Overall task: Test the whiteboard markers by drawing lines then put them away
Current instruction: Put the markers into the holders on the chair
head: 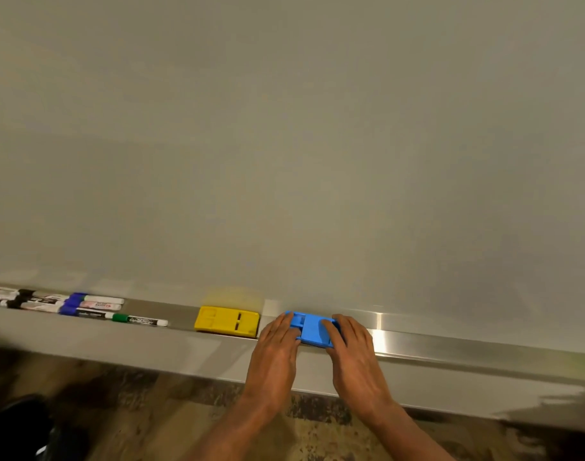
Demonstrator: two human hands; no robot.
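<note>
The left hand [278, 341] and right hand [351, 344] each close their grip on an end of the blue eraser [312, 329], just right of the yellow eraser [226, 321]. The markers [74, 306] lie well left of it, seemingly untested. The next move probably calls for letting go and reaching left for one.

Capped markers [91, 305] lie clustered — left on tray [181, 315].
</note>
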